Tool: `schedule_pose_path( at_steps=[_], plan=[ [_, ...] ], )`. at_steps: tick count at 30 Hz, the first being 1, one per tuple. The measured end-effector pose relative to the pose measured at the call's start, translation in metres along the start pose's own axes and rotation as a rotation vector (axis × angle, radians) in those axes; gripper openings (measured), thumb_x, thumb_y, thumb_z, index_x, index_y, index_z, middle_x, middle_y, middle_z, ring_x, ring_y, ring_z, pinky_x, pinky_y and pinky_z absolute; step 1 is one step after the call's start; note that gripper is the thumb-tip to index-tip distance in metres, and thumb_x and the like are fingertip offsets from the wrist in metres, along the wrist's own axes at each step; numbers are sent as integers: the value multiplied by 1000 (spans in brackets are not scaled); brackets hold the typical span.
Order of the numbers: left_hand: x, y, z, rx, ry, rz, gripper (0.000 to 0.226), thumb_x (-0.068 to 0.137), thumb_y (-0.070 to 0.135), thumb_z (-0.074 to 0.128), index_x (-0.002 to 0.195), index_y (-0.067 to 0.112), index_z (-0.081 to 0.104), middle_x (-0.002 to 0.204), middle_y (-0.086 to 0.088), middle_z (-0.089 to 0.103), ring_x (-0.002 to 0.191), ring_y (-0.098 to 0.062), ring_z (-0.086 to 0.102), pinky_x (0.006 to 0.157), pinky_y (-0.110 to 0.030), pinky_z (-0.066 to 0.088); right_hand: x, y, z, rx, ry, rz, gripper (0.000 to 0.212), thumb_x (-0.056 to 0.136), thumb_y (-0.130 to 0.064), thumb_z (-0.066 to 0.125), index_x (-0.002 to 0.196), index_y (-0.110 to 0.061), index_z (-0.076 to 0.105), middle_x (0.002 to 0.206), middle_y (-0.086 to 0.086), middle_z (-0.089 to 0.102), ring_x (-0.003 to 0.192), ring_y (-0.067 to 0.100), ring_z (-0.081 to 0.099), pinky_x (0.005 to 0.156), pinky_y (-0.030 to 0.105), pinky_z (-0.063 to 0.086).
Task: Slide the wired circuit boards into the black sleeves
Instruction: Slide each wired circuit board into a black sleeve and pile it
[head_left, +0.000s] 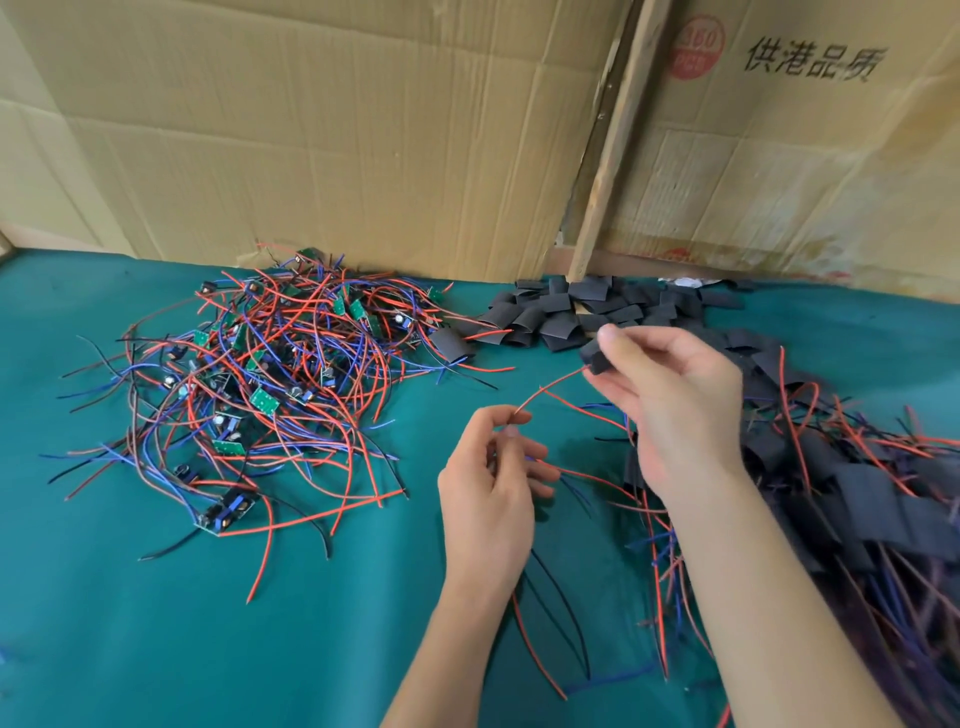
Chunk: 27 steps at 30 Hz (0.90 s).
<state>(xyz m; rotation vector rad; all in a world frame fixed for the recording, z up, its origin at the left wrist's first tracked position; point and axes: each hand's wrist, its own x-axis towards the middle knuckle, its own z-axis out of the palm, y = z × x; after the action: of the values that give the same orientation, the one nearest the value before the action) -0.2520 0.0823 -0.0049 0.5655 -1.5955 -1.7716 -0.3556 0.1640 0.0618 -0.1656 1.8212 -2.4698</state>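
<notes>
Both hands work above the middle of the bench, near its front edge. The right hand (670, 395) pinches a black sleeve (597, 358) between thumb and fingertips, held up clear of the green cloth (130, 623), probably so its open end faces the other hand. A red wire (553, 387) runs out of that sleeve down to the left hand (493, 488), whose curled fingers pinch the wire's end; other leads trail below that hand. This looks like drawing the leads through so that the board follows into the sleeve, though the board itself is hidden, either inside the sleeve or behind the fingers.

The stock seems laid out in the order of the work. Bare wired circuit boards (260, 374) lie in a tangled heap toward the left side of the bench. Empty black sleeves (571, 312) are piled against the back edge, within reach of the right hand. Sleeved boards (857, 493) lie heaped along the right edge, just beside the right forearm, where a finished piece can simply be dropped. Cardboard sheets (337, 130) stand behind the back edge.
</notes>
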Motion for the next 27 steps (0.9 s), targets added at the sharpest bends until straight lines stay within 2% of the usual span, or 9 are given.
schedule_pose_path(
  at_steps=[3,6,8,11,14,16,18,23,27],
  plan=[
    [-1,1,0,-13,-6,4,25,105,6,43,100,18,64,77,-12,69,62,-27,70,56,-32,54,-8,7,8,-25,-101,63,14,82,-2,81,89,-6,70,81,12,71,81,24,72,77,38,64],
    [-2,3,-1,-25,-22,2,19,105,9,46,106,20,61,80,-10,72,64,-27,72,58,-33,56,-15,14,13,-16,-232,177,30,80,1,81,104,-7,65,80,11,72,79,25,72,77,37,62],
    [-2,4,-3,-41,-35,-10,16,105,8,48,107,21,56,84,-9,75,67,-27,74,57,-31,56,-17,19,13,-95,-339,228,35,80,2,81,109,-7,64,80,11,73,75,28,68,70,37,58],
    [-2,5,-4,-56,-62,-27,19,102,3,46,112,19,51,86,-8,77,70,-26,76,56,-28,56,-18,21,10,-169,-437,237,27,79,3,81,101,-5,67,76,8,72,68,25,67,58,30,55],
    [-2,6,-4,-81,-107,-46,22,102,2,47,119,16,49,90,-8,77,73,-26,76,58,-27,56,-14,19,6,-175,-405,205,21,77,6,81,92,-5,70,76,12,73,68,26,69,59,30,57],
    [-2,6,-5,-111,-130,-72,28,98,1,47,121,17,49,96,-10,76,78,-28,75,64,-30,58,-12,18,3,-185,-339,162,20,76,6,81,87,-7,70,78,14,74,74,31,71,68,36,60],
    [-2,5,-5,-124,-142,-107,33,94,-1,49,120,18,51,99,-12,74,81,-27,75,69,-34,61,-8,16,0,-156,-267,124,20,77,5,81,85,-10,70,78,10,75,81,29,73,79,40,59],
    [-2,3,-1,-21,-153,-96,16,92,-3,61,98,10,67,82,-10,74,71,-23,75,64,-32,60,2,7,-10,-37,-195,75,19,79,4,80,83,-13,72,78,5,75,78,21,75,74,33,60],
    [-1,4,-4,-64,-90,-88,9,91,0,69,93,8,71,81,-10,76,71,-20,76,63,-27,59,1,12,-9,-174,-236,30,19,77,0,84,84,-12,72,79,8,77,79,23,77,74,35,60]
  ],
)
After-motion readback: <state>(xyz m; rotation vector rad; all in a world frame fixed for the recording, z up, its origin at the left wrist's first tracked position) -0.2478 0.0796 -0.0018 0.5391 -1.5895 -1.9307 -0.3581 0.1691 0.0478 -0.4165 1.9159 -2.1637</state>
